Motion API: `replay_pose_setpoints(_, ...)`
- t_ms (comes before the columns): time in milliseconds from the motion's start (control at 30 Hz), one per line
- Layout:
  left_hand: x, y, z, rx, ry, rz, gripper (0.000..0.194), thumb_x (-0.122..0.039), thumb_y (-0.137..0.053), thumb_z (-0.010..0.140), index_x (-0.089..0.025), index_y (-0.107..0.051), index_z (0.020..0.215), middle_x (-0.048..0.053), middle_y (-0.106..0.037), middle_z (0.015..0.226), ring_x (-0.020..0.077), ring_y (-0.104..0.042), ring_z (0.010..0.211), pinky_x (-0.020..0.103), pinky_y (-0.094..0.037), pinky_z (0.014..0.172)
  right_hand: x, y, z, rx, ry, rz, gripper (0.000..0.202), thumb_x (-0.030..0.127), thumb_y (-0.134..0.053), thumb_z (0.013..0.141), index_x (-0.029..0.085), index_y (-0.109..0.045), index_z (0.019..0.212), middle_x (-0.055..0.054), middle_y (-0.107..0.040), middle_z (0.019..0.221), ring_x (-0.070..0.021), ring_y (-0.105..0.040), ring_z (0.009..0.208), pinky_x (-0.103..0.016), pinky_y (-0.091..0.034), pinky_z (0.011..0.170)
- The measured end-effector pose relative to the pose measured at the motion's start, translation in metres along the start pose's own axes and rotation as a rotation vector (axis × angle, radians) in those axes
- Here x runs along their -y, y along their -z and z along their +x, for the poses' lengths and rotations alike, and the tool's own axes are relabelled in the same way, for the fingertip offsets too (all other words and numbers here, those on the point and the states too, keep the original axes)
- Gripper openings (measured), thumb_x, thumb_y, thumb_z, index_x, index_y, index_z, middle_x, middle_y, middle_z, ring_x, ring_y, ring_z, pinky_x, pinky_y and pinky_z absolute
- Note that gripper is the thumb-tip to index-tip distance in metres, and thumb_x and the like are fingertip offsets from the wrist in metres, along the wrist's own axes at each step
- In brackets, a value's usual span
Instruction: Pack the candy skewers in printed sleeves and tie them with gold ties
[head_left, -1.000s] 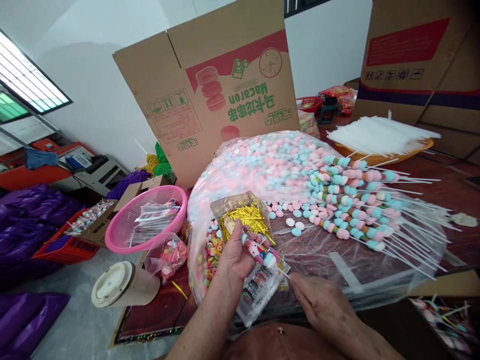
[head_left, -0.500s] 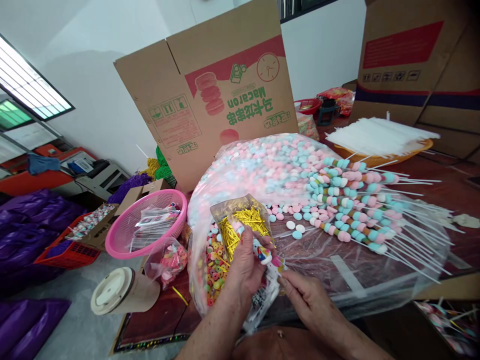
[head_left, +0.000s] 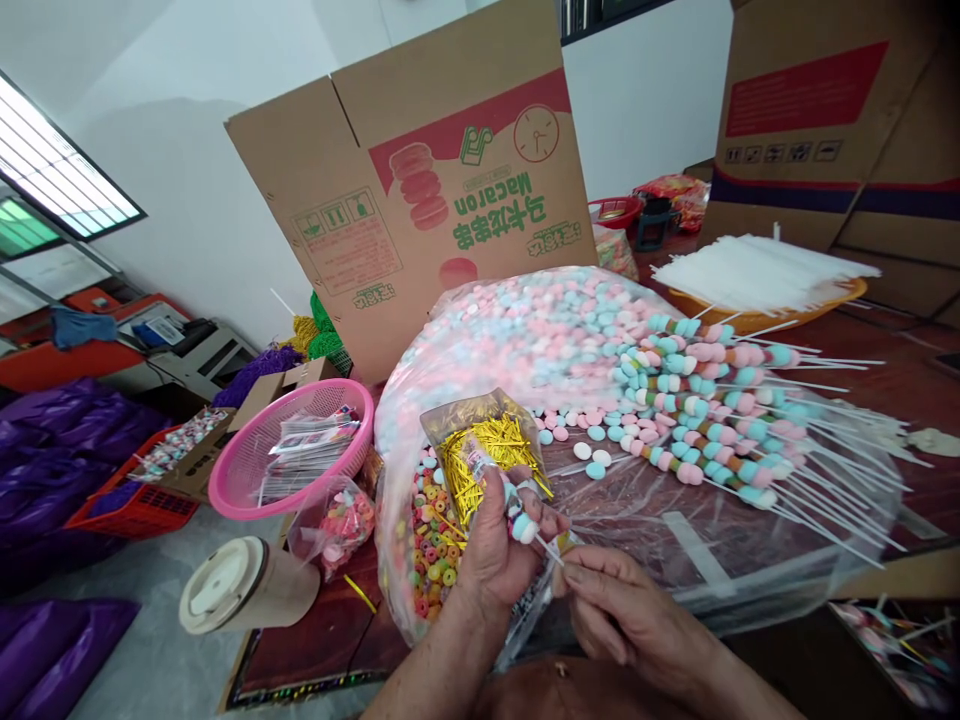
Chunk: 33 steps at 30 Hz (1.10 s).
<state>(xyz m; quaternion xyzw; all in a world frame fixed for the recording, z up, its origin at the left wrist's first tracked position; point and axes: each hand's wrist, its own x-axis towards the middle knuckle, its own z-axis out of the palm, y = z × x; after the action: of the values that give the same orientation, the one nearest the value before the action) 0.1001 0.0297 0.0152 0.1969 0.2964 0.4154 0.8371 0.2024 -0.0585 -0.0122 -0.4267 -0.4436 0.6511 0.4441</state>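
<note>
My left hand [head_left: 489, 556] is closed around a candy skewer [head_left: 525, 528] in a clear printed wrapper, its tip pointing up and left. At the lower end my right hand [head_left: 626, 598] pinches the white stick, with a bit of wrapper by the fingertips. Just beyond the left hand lies an open bag of gold twist ties [head_left: 469, 470]. Ring-shaped coloured candies [head_left: 433, 550] lie to its left inside a clear plastic sheet. Right of my hands, a pile of candy skewers [head_left: 712, 410] without printed wrappers rests with sticks pointing right.
Pink, blue and white candies [head_left: 517, 340] are heaped behind, before a cardboard box [head_left: 300, 170]. A pink basket [head_left: 225, 485] holds flat wrappers. A lidded cup [head_left: 281, 590] stands near the left table edge. White sticks [head_left: 757, 272] fill an orange tray [head_left: 817, 304] at the right.
The skewer has shifted slightly down in my left hand, and its white stick now shows. My right hand has turned and its fingers have curled more at the stick end.
</note>
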Motion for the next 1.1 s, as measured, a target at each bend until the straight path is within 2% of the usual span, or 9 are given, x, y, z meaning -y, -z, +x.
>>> replay_pose_setpoints(67, -0.007, 0.004, 0.002, -0.042, 0.029, -0.03, 0.049, -0.06, -0.05, 0.075, -0.014, -0.06, 0.087, 0.003, -0.062, 0.062, 0.0158, -0.059, 0.055, 0.032, -0.05, 0.06, 0.001, 0.003, -0.001, -0.041, 0.024, -0.066, 0.041, 0.054, -0.034, 0.085, 0.019, -0.048, 0.07, 0.01, -0.03, 0.035, -0.0079, -0.025, 0.032, -0.021, -0.025, 0.039)
replay_pose_setpoints(133, -0.016, 0.006, 0.005, -0.112, 0.021, -0.039, 0.047, -0.058, -0.048, 0.077, -0.014, -0.059, 0.088, 0.007, -0.066, 0.072, 0.0176, -0.062, 0.06, 0.034, -0.05, 0.063, 0.002, 0.005, -0.002, -0.132, 0.117, -0.321, 0.04, 0.05, -0.035, 0.087, 0.019, -0.048, 0.065, 0.006, -0.039, 0.045, -0.0089, -0.034, 0.042, -0.021, -0.028, 0.045)
replay_pose_setpoints(233, -0.023, 0.006, 0.004, -0.166, -0.028, -0.014, 0.04, -0.054, -0.054, 0.076, -0.016, -0.057, 0.09, 0.007, -0.067, 0.076, 0.0179, -0.063, 0.061, 0.034, -0.051, 0.062, 0.002, 0.007, -0.003, -0.238, 0.245, -0.603, 0.039, 0.042, -0.033, 0.089, 0.018, -0.048, 0.063, 0.001, -0.048, 0.056, -0.0112, -0.041, 0.053, -0.023, -0.031, 0.05)
replay_pose_setpoints(333, -0.019, 0.002, -0.001, -0.231, -0.109, 0.085, 0.037, -0.042, -0.07, 0.068, -0.019, -0.053, 0.092, 0.004, -0.067, 0.076, 0.0177, -0.064, 0.06, 0.031, -0.051, 0.059, -0.002, 0.006, -0.002, -0.233, 0.279, -0.711, 0.037, 0.035, -0.031, 0.091, 0.018, -0.05, 0.064, 0.0, -0.052, 0.056, -0.0113, -0.043, 0.052, -0.023, -0.032, 0.05)
replay_pose_setpoints(433, -0.013, -0.003, -0.003, -0.321, -0.212, 0.18, 0.038, -0.032, -0.075, 0.064, -0.018, -0.052, 0.092, -0.001, -0.063, 0.061, 0.0145, -0.061, 0.049, 0.028, -0.05, 0.053, -0.006, 0.004, -0.001, -0.207, 0.312, -0.805, 0.035, 0.03, -0.03, 0.091, 0.018, -0.052, 0.067, -0.001, -0.055, 0.058, -0.0113, -0.045, 0.051, -0.022, -0.033, 0.05)
replay_pose_setpoints(533, -0.017, -0.006, 0.0, -0.378, -0.162, 0.132, 0.034, -0.045, -0.066, 0.071, -0.016, -0.054, 0.085, -0.002, -0.058, 0.051, 0.0128, -0.056, 0.042, 0.026, -0.049, 0.049, -0.008, 0.005, -0.002, -0.195, 0.344, -0.883, 0.033, 0.026, -0.029, 0.091, 0.018, -0.055, 0.073, -0.002, -0.059, 0.06, -0.0122, -0.05, 0.052, -0.023, -0.034, 0.051)
replay_pose_setpoints(700, -0.028, -0.005, 0.001, -0.431, 0.031, 0.0, 0.048, -0.061, -0.052, 0.073, -0.014, -0.056, 0.08, 0.002, -0.057, 0.051, 0.0152, -0.057, 0.045, 0.028, -0.049, 0.048, -0.013, 0.007, -0.004, -0.196, 0.372, -0.992, 0.031, 0.022, -0.028, 0.09, 0.017, -0.056, 0.077, -0.004, -0.062, 0.062, -0.0142, -0.057, 0.056, -0.023, -0.036, 0.053)
replay_pose_setpoints(967, -0.017, -0.014, -0.007, -0.396, 0.005, 0.051, 0.059, -0.069, -0.048, 0.068, -0.012, -0.058, 0.081, 0.002, -0.057, 0.048, 0.015, -0.057, 0.045, 0.029, -0.049, 0.052, -0.015, 0.004, -0.002, -0.241, 0.388, -1.035, 0.031, 0.022, -0.03, 0.091, 0.018, -0.057, 0.076, -0.004, -0.062, 0.06, -0.0139, -0.057, 0.055, -0.022, -0.037, 0.052)
replay_pose_setpoints(1100, -0.008, -0.011, -0.008, -0.378, 0.02, 0.085, 0.059, -0.069, -0.046, 0.07, -0.012, -0.058, 0.081, 0.002, -0.056, 0.047, 0.0152, -0.056, 0.043, 0.03, -0.049, 0.054, -0.011, 0.001, 0.001, -0.246, 0.39, -0.986, 0.035, 0.024, -0.027, 0.092, 0.018, -0.056, 0.073, -0.004, -0.063, 0.061, -0.0141, -0.057, 0.055, -0.022, -0.038, 0.052)
